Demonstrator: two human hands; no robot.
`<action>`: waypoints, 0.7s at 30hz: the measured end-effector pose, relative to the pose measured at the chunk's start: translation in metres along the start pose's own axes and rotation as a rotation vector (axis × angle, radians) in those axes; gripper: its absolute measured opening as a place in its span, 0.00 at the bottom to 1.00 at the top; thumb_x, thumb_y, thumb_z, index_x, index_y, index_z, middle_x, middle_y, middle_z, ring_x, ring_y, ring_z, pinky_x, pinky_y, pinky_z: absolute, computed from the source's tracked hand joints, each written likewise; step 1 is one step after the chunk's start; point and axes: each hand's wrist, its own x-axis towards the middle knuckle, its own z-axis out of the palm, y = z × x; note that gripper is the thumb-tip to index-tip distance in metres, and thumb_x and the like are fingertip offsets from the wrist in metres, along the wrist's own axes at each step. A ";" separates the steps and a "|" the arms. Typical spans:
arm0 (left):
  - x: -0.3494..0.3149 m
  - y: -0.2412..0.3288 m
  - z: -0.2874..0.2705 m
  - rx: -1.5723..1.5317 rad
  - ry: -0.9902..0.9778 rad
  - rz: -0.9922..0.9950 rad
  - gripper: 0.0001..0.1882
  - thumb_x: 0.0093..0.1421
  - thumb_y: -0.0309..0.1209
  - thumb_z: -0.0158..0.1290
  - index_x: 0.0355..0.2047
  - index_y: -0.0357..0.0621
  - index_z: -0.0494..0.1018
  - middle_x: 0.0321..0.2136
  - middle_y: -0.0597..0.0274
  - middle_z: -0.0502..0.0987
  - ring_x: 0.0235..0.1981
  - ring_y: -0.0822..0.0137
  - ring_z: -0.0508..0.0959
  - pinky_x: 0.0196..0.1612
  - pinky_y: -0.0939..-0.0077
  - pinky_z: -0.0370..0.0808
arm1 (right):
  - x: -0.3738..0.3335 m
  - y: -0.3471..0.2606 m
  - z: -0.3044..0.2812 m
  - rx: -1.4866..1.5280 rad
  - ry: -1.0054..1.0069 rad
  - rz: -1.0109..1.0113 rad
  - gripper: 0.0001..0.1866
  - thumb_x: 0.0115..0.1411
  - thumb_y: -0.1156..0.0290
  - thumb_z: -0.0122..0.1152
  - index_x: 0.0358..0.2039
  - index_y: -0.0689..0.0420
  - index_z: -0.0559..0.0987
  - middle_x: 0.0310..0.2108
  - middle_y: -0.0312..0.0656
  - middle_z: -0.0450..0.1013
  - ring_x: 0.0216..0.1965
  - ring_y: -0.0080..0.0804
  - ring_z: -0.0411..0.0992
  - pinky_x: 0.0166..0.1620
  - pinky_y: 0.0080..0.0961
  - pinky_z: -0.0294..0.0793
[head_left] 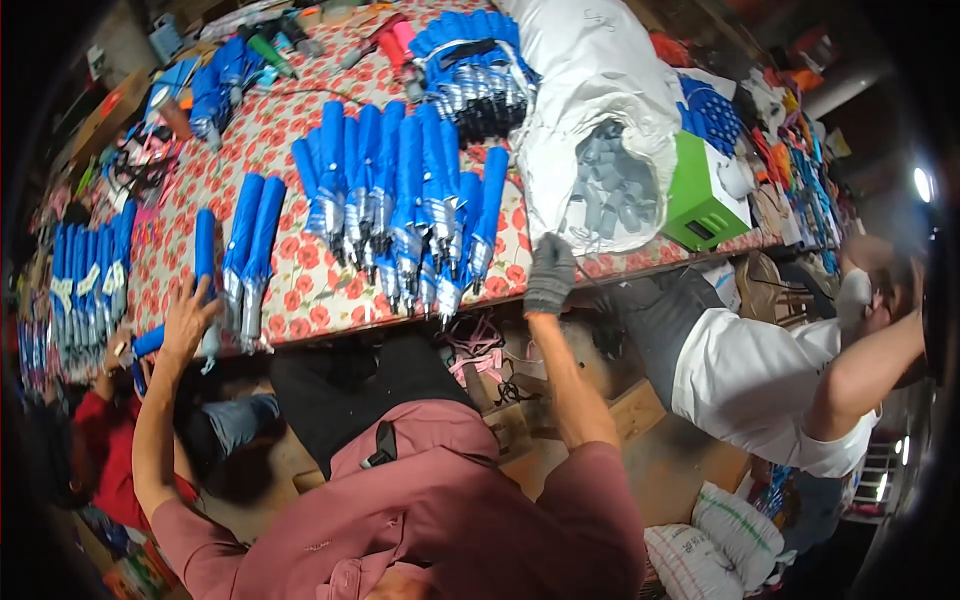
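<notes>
My left hand [188, 320] is bare and rests over a folded blue umbrella [205, 235] at the table's near left edge, fingers spread across it. Two more blue umbrellas [255, 225] lie just right of it. My right hand [550, 275], in a grey knitted glove, is at the near table edge beside the mouth of a white sack [590, 80]. Its fingers look drawn together, with their tips hard to make out. Short grey plastic pieces [610, 180] show inside the sack's opening. A loose pile of blue umbrellas with silvery lower ends [405, 180] lies between my hands.
A flowered cloth [300, 300] covers the table. Tied umbrella bundles [475, 60] lie at the back, others [90, 280] at far left. A green box [705, 200] stands right of the sack. Co-workers in red [110, 450] and white [760, 390] sit either side.
</notes>
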 end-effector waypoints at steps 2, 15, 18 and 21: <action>0.024 0.011 -0.046 -0.008 -0.366 0.043 0.12 0.61 0.33 0.53 0.46 0.59 0.75 0.65 0.54 0.64 0.61 0.47 0.70 0.58 0.56 0.73 | 0.048 0.053 -0.025 -0.241 0.154 -0.098 0.15 0.64 0.72 0.55 0.49 0.61 0.80 0.40 0.46 0.79 0.39 0.39 0.75 0.47 0.31 0.75; 0.070 0.011 0.016 -0.371 -0.051 -0.115 0.25 0.64 0.27 0.48 0.62 0.46 0.67 0.63 0.55 0.71 0.59 0.52 0.75 0.58 0.65 0.74 | 0.158 0.152 -0.028 -1.021 -0.452 -0.192 0.15 0.63 0.70 0.49 0.46 0.62 0.77 0.41 0.55 0.78 0.41 0.58 0.77 0.45 0.47 0.77; 0.137 0.059 -0.029 -0.451 0.094 0.000 0.23 0.63 0.28 0.50 0.60 0.49 0.68 0.59 0.56 0.73 0.58 0.53 0.77 0.58 0.66 0.74 | 0.145 0.116 -0.032 -0.746 -0.256 -0.218 0.15 0.63 0.67 0.54 0.47 0.61 0.77 0.39 0.56 0.77 0.41 0.59 0.76 0.46 0.44 0.77; 0.198 0.087 -0.025 -0.336 0.149 0.088 0.22 0.63 0.29 0.50 0.58 0.54 0.67 0.62 0.57 0.69 0.61 0.57 0.72 0.59 0.63 0.72 | 0.120 0.072 -0.034 -0.534 0.108 0.110 0.19 0.62 0.67 0.61 0.51 0.62 0.76 0.42 0.52 0.78 0.42 0.53 0.76 0.49 0.38 0.76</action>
